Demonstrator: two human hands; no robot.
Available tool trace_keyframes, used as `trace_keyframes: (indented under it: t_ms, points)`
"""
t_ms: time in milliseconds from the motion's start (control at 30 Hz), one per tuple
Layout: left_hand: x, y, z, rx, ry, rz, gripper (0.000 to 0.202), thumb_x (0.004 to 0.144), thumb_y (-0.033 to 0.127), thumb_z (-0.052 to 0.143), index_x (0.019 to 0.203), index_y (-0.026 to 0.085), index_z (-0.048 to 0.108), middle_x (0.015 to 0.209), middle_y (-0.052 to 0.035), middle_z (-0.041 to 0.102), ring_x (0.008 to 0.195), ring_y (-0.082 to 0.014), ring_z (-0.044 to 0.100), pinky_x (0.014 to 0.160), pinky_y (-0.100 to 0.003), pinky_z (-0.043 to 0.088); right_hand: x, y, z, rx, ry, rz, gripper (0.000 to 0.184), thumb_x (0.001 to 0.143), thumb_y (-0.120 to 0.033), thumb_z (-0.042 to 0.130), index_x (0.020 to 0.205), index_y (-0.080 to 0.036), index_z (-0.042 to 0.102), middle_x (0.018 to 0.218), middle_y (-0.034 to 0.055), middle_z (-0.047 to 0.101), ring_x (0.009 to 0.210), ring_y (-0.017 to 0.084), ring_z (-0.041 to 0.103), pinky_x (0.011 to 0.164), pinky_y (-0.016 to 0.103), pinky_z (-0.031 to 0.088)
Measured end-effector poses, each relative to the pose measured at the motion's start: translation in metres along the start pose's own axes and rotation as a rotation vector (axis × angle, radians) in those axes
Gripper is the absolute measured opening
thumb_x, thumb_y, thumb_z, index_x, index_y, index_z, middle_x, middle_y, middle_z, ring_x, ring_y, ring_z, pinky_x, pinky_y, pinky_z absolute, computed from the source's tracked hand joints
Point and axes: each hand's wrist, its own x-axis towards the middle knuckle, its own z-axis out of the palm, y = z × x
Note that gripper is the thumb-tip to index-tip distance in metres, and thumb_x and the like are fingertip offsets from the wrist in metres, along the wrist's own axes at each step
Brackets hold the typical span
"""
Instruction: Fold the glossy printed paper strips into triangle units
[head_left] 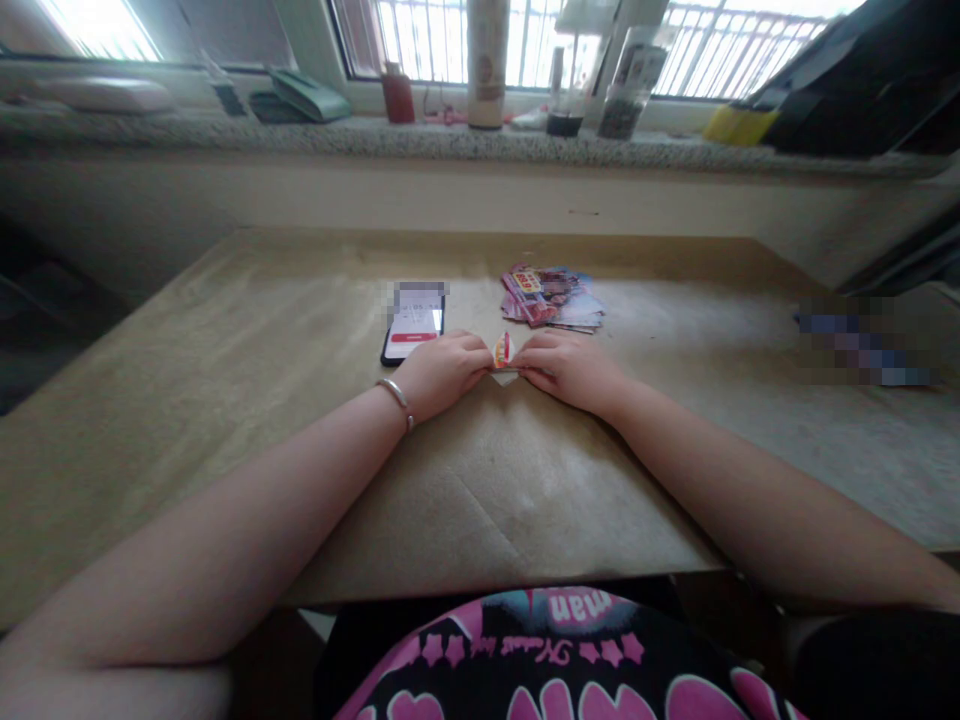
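Near the middle of the table, my left hand (448,372) and my right hand (568,368) meet at a small folded piece of paper (504,356), white with a red and yellow print. Each hand pinches one side of it with closed fingertips, and the fingers cover its outer ends. Just beyond my left hand lies a phone (412,325) with a lit screen and a red button on it. A loose pile of colourful printed paper sheets (553,296) rests beyond my right hand. A silver bangle circles my left wrist.
The table (390,500) has a pale, creased cover and runs back to a wall. More printed paper (862,345), blurred, lies at the far right. Above, a granite windowsill (435,138) carries a red bottle (398,93), a tall pale container (487,65) and other items.
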Motion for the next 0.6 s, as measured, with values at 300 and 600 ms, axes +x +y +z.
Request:
trace_keyframes:
  t_ms: [300, 600]
  points:
    - [-0.002, 0.005, -0.005, 0.011, -0.053, 0.013, 0.023, 0.091, 0.016, 0.046, 0.095, 0.015, 0.069, 0.096, -0.0084, 0.068, 0.09, -0.0186, 0.062, 0.082, -0.031, 0.051, -0.003, -0.001, -0.003, -0.036, -0.035, -0.027, 0.03, 0.092, -0.021, 0.049, 0.102, -0.029, 0.075, 0.105, 0.0047, 0.071, 0.095, 0.021, 0.062, 0.084, 0.034, 0.047]
    - [-0.006, 0.008, -0.011, 0.014, -0.08, 0.014, 0.033, 0.088, 0.012, 0.046, 0.109, 0.021, 0.07, 0.109, -0.0048, 0.07, 0.099, -0.018, 0.064, 0.089, -0.031, 0.052, -0.003, -0.002, -0.006, -0.058, -0.05, -0.02, 0.025, 0.089, -0.018, 0.052, 0.099, -0.023, 0.075, 0.105, 0.0053, 0.072, 0.096, 0.022, 0.065, 0.082, 0.034, 0.05]
